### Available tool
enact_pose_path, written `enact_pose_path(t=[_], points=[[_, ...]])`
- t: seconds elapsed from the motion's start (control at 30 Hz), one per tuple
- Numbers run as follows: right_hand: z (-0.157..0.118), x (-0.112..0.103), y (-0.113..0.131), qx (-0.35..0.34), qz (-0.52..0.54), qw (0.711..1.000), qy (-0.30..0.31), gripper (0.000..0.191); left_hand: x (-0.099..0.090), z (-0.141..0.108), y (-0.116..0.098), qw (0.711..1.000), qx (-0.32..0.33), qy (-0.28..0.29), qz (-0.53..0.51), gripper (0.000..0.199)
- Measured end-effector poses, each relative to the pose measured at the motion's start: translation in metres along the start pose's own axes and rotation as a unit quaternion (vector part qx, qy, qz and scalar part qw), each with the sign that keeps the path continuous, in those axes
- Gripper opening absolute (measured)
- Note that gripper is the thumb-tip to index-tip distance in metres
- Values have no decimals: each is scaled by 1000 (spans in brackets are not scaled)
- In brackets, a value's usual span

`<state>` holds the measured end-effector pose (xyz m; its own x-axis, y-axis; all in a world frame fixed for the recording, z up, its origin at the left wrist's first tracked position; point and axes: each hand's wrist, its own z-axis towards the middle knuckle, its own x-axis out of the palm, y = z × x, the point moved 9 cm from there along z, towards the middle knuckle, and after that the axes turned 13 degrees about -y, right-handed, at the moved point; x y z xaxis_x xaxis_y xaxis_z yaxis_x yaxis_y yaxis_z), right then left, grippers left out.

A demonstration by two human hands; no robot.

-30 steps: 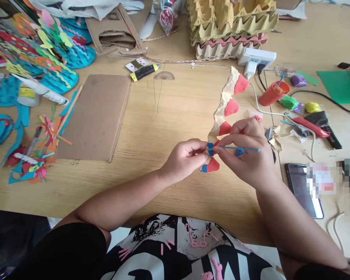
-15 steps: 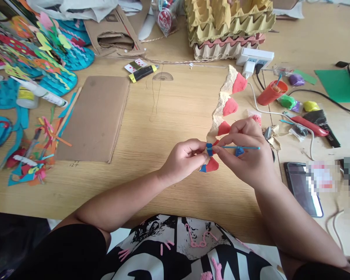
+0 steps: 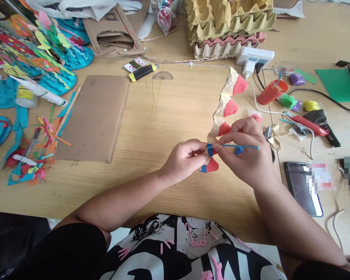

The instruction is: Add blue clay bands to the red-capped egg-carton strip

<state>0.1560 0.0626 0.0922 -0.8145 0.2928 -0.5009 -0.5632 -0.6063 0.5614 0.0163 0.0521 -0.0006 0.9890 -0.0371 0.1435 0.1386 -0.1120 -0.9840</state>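
Note:
A jagged strip of egg carton runs away from me, its points covered in red and the near ones also in blue. My left hand pinches the near end of this strip between thumb and fingers. In my right hand is a thin blue stick, pinched near its left tip, which meets the blue patch on the strip. A lump of blue clay shows by the right palm; whether the fingers hold it is unclear.
Stacked egg trays and a white power strip stand at the back. Brown cardboard lies left, beside colourful paper scraps. To the right are an orange cup, clay lumps, a red-handled tool, cables and a phone.
The hands stay almost in place. The blue stick's tip has shifted very slightly on the blue patch.

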Motion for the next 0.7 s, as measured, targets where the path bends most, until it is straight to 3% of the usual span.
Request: enact_pose_path(t=[0.27, 0.5, 0.7], points=[[0, -2, 1, 11, -8, 1000, -11, 8, 1, -1, -5, 1000, 16, 12, 19, 7], [2, -13, -16, 72, 30, 996, -31, 8, -4, 0, 0, 1000, 1, -3, -9, 13], [3, -6, -4, 39, 22, 999, -9, 7, -2, 1, -4, 1000, 20, 7, -21, 12]])
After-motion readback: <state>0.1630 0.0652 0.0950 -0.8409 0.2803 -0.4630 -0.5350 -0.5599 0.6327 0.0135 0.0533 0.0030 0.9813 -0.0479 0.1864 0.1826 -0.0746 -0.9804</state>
